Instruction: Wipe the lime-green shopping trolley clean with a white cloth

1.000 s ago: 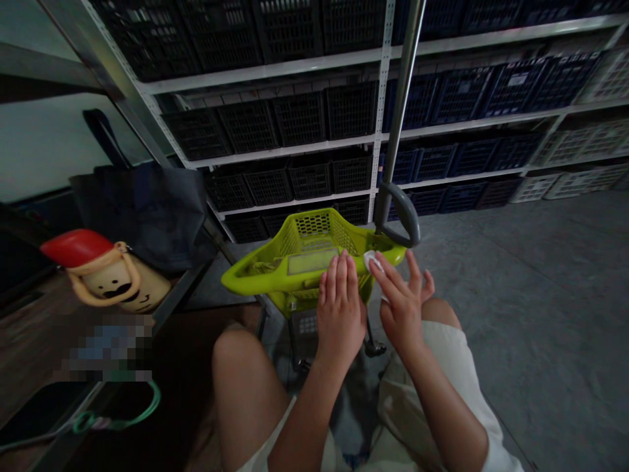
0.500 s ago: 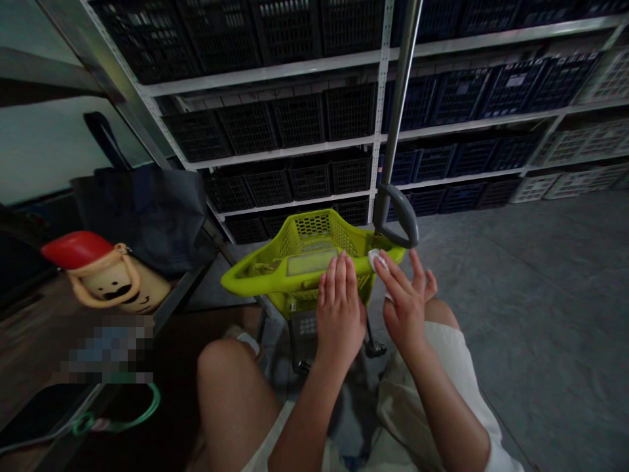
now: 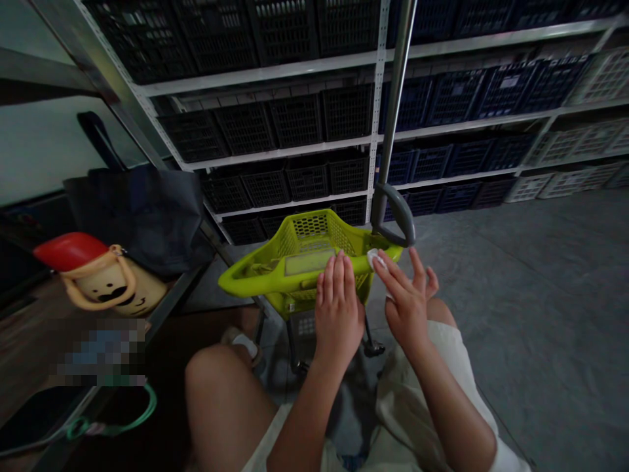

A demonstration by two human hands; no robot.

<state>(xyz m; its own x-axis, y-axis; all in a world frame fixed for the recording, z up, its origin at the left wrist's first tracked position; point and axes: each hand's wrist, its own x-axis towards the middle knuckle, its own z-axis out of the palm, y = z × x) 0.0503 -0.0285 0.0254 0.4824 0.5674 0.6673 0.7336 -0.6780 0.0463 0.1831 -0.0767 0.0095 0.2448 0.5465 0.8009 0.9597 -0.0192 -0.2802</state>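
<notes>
Just in front of my knees stands a small yellow-green shopping cart (image 3: pixel 255 282) with perforated sides and a grey loop-shaped part (image 3: pixel 405 216) at its right corner. My left hand (image 3: pixel 339 311) lies on the cart's near bar, its fingers stretched out side by side, with no object visible in it. Farther right along the same bar, my right hand (image 3: pixel 405 301) presses a folded white wipe (image 3: pixel 373 257) against the plastic with its fingertips. The ring and little fingers of that hand stick out, away from the bar.
A metal pole (image 3: pixel 397 98) rises behind the cart's right corner. Shelves with black crates (image 3: pixel 246 124) and blue crates (image 3: pixel 455 98) fill the background. On the left, a table holds a cylindrical red-topped bag (image 3: pixel 118 282), a dark tote bag (image 3: pixel 167 216) and a green cord (image 3: pixel 147 410).
The view has shifted slightly, and my left knee is a little farther left. Both hands keep nearly the same places on the bar, the wipe still under my right fingertips.
</notes>
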